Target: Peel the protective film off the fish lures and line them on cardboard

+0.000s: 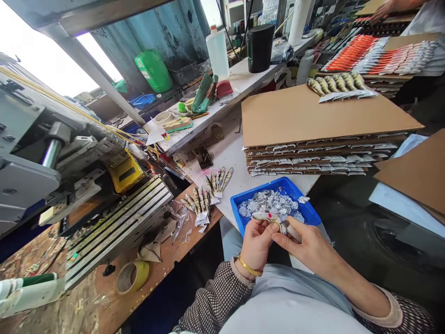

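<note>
Over the near edge of a blue tray (311, 213) I hold a pale fish-shaped fishing lure (266, 216) with a pink-red spot. My left hand (257, 241) is closed round its body, thumb on top. At the lure's other end my right hand (308, 239) is closed, pinching the whitish tail part; its fingertips partly hide what is there. Crumpled silver foil scraps (271, 202) fill the tray, and one scrap (303, 199) rests on its right rim. Left of the tray lie two bunches of patterned fish lures (200, 199) with white-wrapped tails.
A stack of cardboard sheets (313, 120) with wrapped lures between them stands behind the tray, a row of lures (335, 84) on top. Left are a machine (114, 236) and a tape roll (132, 277). At the far right, a person's hand (382, 10) is near orange lures (351, 53).
</note>
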A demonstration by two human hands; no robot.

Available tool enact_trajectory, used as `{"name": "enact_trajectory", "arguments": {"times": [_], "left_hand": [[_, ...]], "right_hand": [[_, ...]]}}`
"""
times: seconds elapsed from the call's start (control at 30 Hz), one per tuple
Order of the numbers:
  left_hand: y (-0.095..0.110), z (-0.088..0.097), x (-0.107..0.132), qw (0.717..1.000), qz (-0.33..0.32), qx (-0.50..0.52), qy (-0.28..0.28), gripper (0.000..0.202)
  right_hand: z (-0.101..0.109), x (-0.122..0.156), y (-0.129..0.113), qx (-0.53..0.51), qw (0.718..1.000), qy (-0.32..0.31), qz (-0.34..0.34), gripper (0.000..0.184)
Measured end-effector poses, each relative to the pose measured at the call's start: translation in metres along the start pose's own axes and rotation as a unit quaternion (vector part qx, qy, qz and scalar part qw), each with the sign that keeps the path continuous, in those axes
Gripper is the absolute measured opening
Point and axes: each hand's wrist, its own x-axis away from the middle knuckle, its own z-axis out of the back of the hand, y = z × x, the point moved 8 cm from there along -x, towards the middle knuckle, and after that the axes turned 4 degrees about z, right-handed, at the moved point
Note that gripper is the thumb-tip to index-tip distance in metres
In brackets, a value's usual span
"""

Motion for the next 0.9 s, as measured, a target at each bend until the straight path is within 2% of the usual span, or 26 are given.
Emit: {"name": "enact_trajectory", "arguments": {"times": [0.23, 0.5, 0.9], "left_hand": [[0.0, 0.0025, 0.0003, 1.0, 0.006, 0.007, -0.005, 0.031], [0.0041, 0.0004, -0.0009, 1.0, -0.006, -0.009, -0.023, 0.03], [0.0031, 0.0009, -0.0028, 0.999, -0.005, -0.011, -0.033, 0.029]], "right_hand": [[0.0041, -0.0019, -0.0005, 0.063, 0.997, 0.006, 0.042, 0.05], [0.0006, -0.0047, 0.0033, 0.028, 0.998, -0.047, 0.023, 0.051], [0.0026, -0.0097, -0.0038, 0.028, 0.997, -0.056, 0.044, 0.054]]}}
